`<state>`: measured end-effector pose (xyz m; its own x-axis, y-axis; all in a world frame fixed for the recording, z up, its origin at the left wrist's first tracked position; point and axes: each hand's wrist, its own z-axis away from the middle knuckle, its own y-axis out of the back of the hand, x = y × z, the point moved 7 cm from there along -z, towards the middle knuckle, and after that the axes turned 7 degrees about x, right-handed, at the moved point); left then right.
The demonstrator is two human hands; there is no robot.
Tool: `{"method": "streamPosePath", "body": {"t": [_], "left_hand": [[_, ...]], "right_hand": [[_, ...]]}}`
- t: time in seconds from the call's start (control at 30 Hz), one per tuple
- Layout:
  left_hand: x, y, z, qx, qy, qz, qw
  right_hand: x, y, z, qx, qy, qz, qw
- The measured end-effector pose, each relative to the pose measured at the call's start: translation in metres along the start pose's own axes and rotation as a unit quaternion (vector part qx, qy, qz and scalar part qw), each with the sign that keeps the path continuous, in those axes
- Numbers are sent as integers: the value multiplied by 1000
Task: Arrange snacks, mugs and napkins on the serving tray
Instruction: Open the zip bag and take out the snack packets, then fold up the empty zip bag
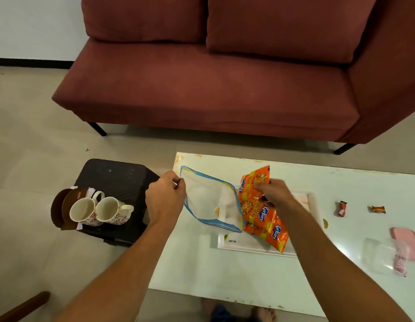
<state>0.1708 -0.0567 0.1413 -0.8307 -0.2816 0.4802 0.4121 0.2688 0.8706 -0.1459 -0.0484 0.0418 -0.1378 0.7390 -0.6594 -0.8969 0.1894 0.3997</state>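
My left hand (pixel 165 197) pinches the top corner of a clear zip bag (pixel 210 201) with a blue rim, held open above the table. My right hand (pixel 275 192) grips a strip of orange snack packets (pixel 262 214) that hangs down onto the white serving tray (pixel 239 246). The tray lies flat on the pale table (pixel 225 273), partly hidden by the bag and packets. Two white mugs (pixel 99 211) with red flower print stand side by side on a black stool (pixel 118 180) to the left, beside white napkins (pixel 89 190) and brown discs.
A dark red sofa (pixel 213 89) stands behind the table. Two small wrapped sweets (pixel 342 208) lie on the table's right side, with a pink flat object (pixel 407 245) and a clear plastic bag (pixel 383 255) nearer the right edge. A person's bare feet show below the table's front edge.
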Motion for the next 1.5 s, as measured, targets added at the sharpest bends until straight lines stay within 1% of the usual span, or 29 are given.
{"method": "streamPosePath", "body": {"t": [0.1,0.17,0.23,0.27,0.4,0.47,0.5,0.53,0.57,0.63,0.67,0.7,0.77,0.8,0.87,0.93,1.0,1.07,1.13,1.2,1.27,1.3,1.33,1.37,1.43,1.5], "left_hand": [[-1,-7,4,-9,-19,23,1000],[0,-10,7,-6,-35,39,999],[3,-11,9,-1,-42,50,998],[4,-10,10,2,-41,50,998],[14,-6,11,-1,-10,64,998],[24,-3,12,-13,20,79,997],[30,1,13,-18,37,93,995],[37,7,13,-18,52,110,992],[45,15,14,-16,66,130,989],[62,30,15,-8,91,175,980],[72,40,15,-6,105,203,973],[83,51,16,-6,122,236,964],[103,70,15,-6,158,299,941],[116,81,14,-5,168,324,931],[142,105,15,-6,173,362,916],[167,130,10,-8,176,391,903],[190,157,4,-12,175,411,894],[212,188,-6,-15,161,434,887],[230,220,-18,-18,127,451,883],[243,255,-28,-15,78,492,867],[250,288,-33,17,30,530,848],[251,301,-34,31,3,540,841],[252,309,-34,27,-24,543,839],[254,308,-34,-3,-48,541,840],[260,293,-30,-112,-72,523,842],[272,285,-21,-212,-93,514,826]], "right_hand": [[53,-35,-23,-9,-95,-23,995],[80,-46,-29,0,-150,-26,988],[97,-44,-34,19,-165,-17,986],[100,-41,-35,28,-156,-14,987],[87,-14,-20,59,-81,-18,995],[72,10,-1,105,-33,3,994],[63,24,15,126,3,-4,992],[53,36,34,132,44,-42,989],[44,46,55,121,79,-104,984],[34,63,99,75,133,-201,968],[28,71,125,44,173,-218,960],[23,78,151,20,211,-207,955],[12,83,185,11,267,-130,955],[7,85,195,20,289,-96,952],[-10,92,205,67,293,-58,952],[-36,108,207,116,294,-69,946],[-68,128,211,137,349,-92,922],[-113,156,224,122,434,-114,885],[-158,190,241,111,497,-124,852],[-204,224,262,110,525,-141,832],[-243,256,282,87,533,-179,822],[-262,271,294,81,543,-196,813],[-277,285,307,76,550,-208,805],[-291,297,317,69,554,-222,800],[-311,315,333,57,555,-242,794],[-326,327,344,47,545,-264,795]]}}
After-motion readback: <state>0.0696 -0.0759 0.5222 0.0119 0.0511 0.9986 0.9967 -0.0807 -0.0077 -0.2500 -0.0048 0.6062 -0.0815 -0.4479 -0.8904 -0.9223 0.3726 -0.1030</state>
